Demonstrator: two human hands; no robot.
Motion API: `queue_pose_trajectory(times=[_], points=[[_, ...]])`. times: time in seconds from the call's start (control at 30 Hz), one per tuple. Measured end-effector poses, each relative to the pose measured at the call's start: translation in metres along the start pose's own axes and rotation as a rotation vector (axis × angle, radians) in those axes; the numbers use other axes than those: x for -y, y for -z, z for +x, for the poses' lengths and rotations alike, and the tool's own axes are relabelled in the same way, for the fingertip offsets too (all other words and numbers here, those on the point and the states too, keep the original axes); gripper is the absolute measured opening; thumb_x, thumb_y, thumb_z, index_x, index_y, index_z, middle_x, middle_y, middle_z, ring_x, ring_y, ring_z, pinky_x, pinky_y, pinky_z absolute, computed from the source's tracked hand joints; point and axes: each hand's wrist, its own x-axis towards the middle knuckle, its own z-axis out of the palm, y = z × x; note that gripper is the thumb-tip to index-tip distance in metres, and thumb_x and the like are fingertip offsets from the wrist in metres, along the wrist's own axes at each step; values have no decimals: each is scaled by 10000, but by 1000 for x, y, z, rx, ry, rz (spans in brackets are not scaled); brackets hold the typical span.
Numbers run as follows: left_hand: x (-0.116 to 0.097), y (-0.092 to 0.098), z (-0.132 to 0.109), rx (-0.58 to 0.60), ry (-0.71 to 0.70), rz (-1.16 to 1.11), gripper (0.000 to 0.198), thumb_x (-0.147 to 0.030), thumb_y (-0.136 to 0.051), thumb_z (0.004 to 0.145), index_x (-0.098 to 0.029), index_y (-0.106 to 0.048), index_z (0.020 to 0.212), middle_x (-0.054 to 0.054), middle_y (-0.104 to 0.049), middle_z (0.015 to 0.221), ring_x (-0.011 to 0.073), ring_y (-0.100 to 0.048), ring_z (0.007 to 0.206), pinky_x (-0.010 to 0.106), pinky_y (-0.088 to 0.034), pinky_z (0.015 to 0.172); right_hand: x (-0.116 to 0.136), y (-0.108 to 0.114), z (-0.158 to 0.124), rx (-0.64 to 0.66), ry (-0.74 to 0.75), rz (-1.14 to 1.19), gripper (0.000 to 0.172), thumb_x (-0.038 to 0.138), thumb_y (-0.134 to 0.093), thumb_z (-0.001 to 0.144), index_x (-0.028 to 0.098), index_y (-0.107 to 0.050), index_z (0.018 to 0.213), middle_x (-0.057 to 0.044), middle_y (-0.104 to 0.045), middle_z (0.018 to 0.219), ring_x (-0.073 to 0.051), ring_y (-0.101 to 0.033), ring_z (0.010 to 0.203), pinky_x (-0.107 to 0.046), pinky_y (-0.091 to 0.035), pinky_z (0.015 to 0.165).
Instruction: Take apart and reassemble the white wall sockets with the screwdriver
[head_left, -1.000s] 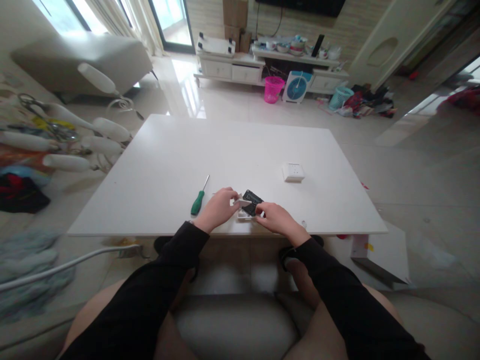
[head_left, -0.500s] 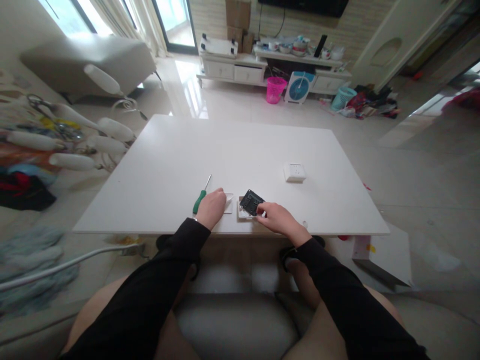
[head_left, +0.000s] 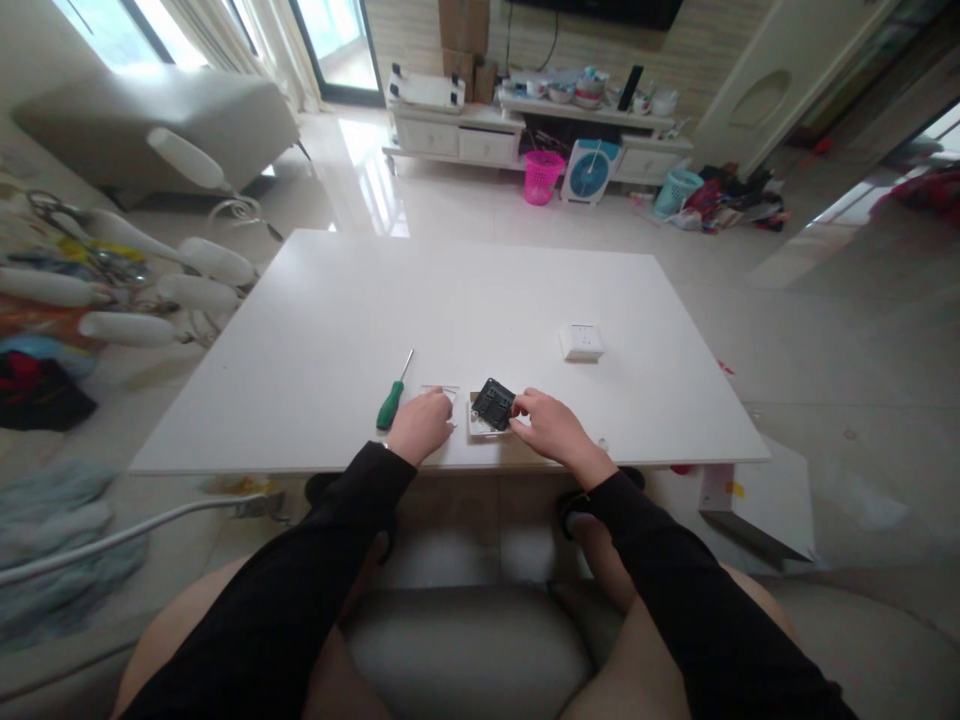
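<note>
My right hand (head_left: 553,425) is closed in a pinch on the right edge of a black-backed socket module (head_left: 493,402). The module is tilted over a small open white box (head_left: 489,434) near the table's front edge. Left of the box, my left hand (head_left: 421,426) rests low with curled fingers over a thin white frame (head_left: 439,388), which it partly covers. What those fingertips hold, if anything, is too small to make out. A screwdriver (head_left: 391,405) with a green handle lies just left of that hand, its shaft pointing away from me.
On the white table (head_left: 450,290), a boxed white wall socket (head_left: 582,342) stands to the right. A small clear piece (head_left: 602,444) lies by the front edge near my right wrist. White curved lamp arms (head_left: 187,290) stand off the table's left side.
My left hand has shifted slightly right and toward me over the frame. My right hand still holds the black module at almost the same place. The whole view has shifted a little.
</note>
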Motion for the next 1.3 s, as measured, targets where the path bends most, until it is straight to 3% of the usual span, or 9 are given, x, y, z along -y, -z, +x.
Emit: queue_pose_trajectory(times=[0.13,0.27,0.43,0.63,0.93,1.13,1.3], points=[[-4,7,0,-1,6,-86,217,-249,-579,899,-167,-769,965,134,-705,1144,300,-707,1048,397,-559,936,-5,-6,4,-105,-23,68,199,217,-612,904,180,-683,1087,-96,-625,1113,-210,-595,1038,-299,-456,932],[-7,10,-1,-1,3,-140,247,-280,-571,918,-170,-761,1032,132,-719,1183,307,-695,1110,407,-541,990,-10,-14,9,-46,-45,158,265,165,-600,892,156,-673,1146,-97,-656,1108,-206,-600,1071,-317,-448,1004],[-9,11,-2,-31,-1,-165,263,-294,-582,923,-171,-754,1078,131,-730,1173,308,-694,1123,400,-544,985,-11,-19,12,-71,-59,212,175,108,-588,869,161,-707,986,-88,-701,1058,-186,-635,1002,-297,-473,941],[-12,13,-1,-29,-12,-182,259,-294,-576,920,-176,-755,1066,131,-744,1160,308,-700,1104,401,-544,969,-12,-23,16,-66,-152,238,262,83,-554,872,180,-776,972,-74,-788,981,-182,-701,899,-283,-500,878],[-14,15,-1,-79,31,-282,310,-283,-570,920,-160,-711,1167,132,-760,1172,306,-697,1135,408,-530,990,-8,-17,16,-259,-162,396,246,136,-563,867,187,-797,922,-70,-803,915,-197,-731,854,-315,-539,863],[-12,13,13,-88,161,-657,321,-238,-560,920,-123,-674,1198,145,-781,1087,243,-745,990,340,-558,867,-9,-14,19,-408,-172,760,138,263,-620,845,187,-724,892,-55,-754,841,-196,-710,797,-368,-596,844],[-19,10,15,38,277,-1273,326,-269,-603,952,-121,-598,1243,158,-759,1161,207,-757,985,295,-573,780,-2,-14,22,-396,-132,1037,247,392,-734,768,227,-582,870,1,-675,803,-172,-687,764,-379,-629,809]])
